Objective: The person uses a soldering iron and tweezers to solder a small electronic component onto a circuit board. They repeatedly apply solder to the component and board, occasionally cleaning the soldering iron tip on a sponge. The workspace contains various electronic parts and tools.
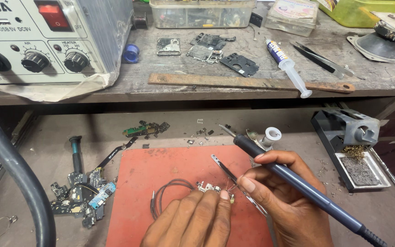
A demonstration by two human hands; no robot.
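Head view: on the red mat (161, 183), the right hand (284, 201) is closed around a blue soldering iron (298, 183) and tweezers (227, 171), while left hand (193, 222) fingertips press a small circuit board (208, 187) beside a coiled cable (165, 192).

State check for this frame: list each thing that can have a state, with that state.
left hand: fingertips pressing a small circuit board onto the red mat
right hand: gripping a soldering iron, tip raised off the mat
tweezers: lying on the mat, shut
black cable: coiled beside the board
syringe: lying on the shelf
rework station switch: red, position unclear
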